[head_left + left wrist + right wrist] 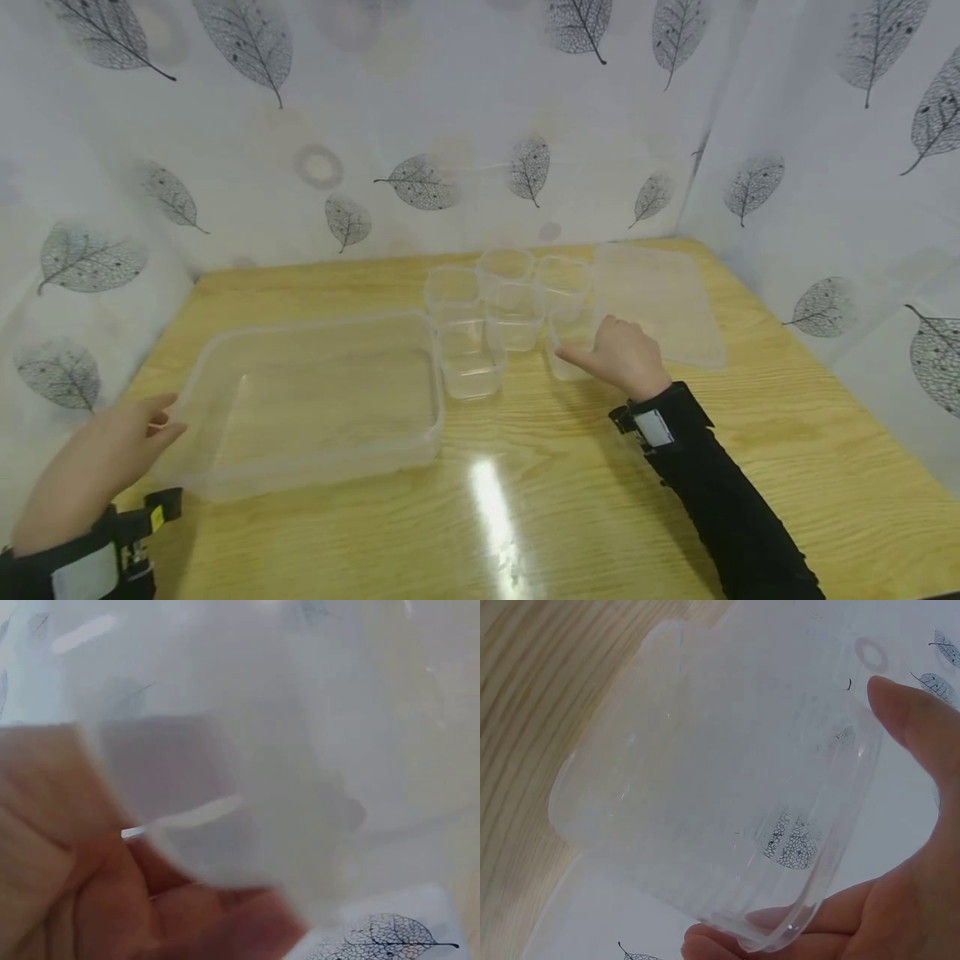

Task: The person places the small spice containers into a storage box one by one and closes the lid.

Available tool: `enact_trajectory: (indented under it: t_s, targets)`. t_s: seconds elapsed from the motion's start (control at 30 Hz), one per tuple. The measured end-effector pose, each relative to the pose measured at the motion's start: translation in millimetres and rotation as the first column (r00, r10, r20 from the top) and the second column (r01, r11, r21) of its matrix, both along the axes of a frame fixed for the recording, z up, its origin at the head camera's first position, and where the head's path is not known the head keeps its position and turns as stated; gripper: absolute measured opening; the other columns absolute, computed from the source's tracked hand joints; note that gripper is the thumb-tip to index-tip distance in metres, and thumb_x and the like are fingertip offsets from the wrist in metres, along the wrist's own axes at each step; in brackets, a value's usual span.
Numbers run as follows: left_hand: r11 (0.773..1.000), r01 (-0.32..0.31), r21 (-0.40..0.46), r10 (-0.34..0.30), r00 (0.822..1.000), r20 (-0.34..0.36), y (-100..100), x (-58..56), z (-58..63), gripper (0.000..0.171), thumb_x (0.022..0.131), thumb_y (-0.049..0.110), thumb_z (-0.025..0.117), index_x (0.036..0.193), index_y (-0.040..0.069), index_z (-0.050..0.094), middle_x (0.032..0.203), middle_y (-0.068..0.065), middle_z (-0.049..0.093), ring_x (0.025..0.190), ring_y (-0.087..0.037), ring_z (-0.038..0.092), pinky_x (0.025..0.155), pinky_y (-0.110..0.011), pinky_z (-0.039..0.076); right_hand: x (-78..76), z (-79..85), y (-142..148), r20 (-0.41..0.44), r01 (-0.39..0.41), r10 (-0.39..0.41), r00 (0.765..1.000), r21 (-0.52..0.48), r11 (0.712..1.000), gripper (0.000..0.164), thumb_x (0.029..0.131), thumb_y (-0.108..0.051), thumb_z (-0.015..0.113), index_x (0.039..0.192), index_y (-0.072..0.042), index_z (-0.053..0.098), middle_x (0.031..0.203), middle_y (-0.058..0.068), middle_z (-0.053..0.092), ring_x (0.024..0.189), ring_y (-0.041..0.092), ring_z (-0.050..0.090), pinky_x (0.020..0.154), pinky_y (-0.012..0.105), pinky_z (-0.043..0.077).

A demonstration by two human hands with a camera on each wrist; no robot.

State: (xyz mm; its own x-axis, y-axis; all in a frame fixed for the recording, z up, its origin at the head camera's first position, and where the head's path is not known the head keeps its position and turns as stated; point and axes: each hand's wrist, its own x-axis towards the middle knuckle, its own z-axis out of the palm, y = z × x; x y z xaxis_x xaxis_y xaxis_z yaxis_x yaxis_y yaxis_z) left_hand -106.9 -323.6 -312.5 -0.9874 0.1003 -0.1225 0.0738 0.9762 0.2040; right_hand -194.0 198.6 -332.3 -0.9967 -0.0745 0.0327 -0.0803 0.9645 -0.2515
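A large clear plastic box point(315, 475) stands on the left of the table. At its left end is my left hand point(112, 454), with curled fingers holding the edge; in the left wrist view, translucent plastic point(300, 787) covers part of that hand. My right hand point(622, 358) grips a small clear container point(570, 346), thumb on one side and fingers on the other. In the right wrist view the small container's rim lies between thumb and fingers point(840, 915). Several similar small containers point(472, 358) stand in a cluster between the hands.
A flat translucent sheet, like a lid point(652, 300), lies at the back right of the wooden table point(420, 533). A leaf-printed curtain point(465, 108) hangs behind and along both sides. Small containers stand close against the large box's right end.
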Motion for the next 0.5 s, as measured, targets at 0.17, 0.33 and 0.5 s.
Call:
enact_trajectory:
  t_s: [0.17,0.33,0.5]
  targets:
    - [0.999,-0.035,-0.009,0.035,0.999,0.014,-4,-7.4,-1.1,0.043,0.082,0.006,0.057,0.111,-0.023,0.043,0.087,-0.033,0.056,0.072,-0.040,0.056,0.056,-0.046,0.046,-4.6,2.8,-2,0.011,-0.003,0.003,1.000,0.016,1.000,0.061,0.072,-0.066,0.050,0.058,-0.007,0.043,0.057,0.007,0.042,0.047,0.020,0.044,0.034,0.029,0.035]
    - [0.999,-0.043,0.013,0.042,0.998,0.051,-7,-11.2,0.0,0.040,0.081,0.002,0.054,0.112,-0.021,0.042,0.084,-0.031,0.056,0.059,-0.025,0.053,0.051,-0.038,0.045,-8.1,4.9,-2,0.029,-0.017,0.016,0.999,0.019,1.000,0.061,0.073,-0.064,0.052,0.066,-0.003,0.047,0.066,0.013,0.050,0.053,0.024,0.049,0.037,0.031,0.039]
    - [0.999,-0.038,0.021,0.037,0.997,0.064,-7,-15.5,-1.2,0.041,0.083,0.001,0.050,0.116,-0.021,0.039,0.086,-0.031,0.055,0.052,-0.017,0.045,0.045,-0.031,0.038,-7.5,4.1,-1,0.036,-0.023,0.023,0.999,0.009,1.000,0.062,0.074,-0.061,0.053,0.074,0.001,0.049,0.072,0.016,0.051,0.057,0.025,0.050,0.039,0.032,0.040]
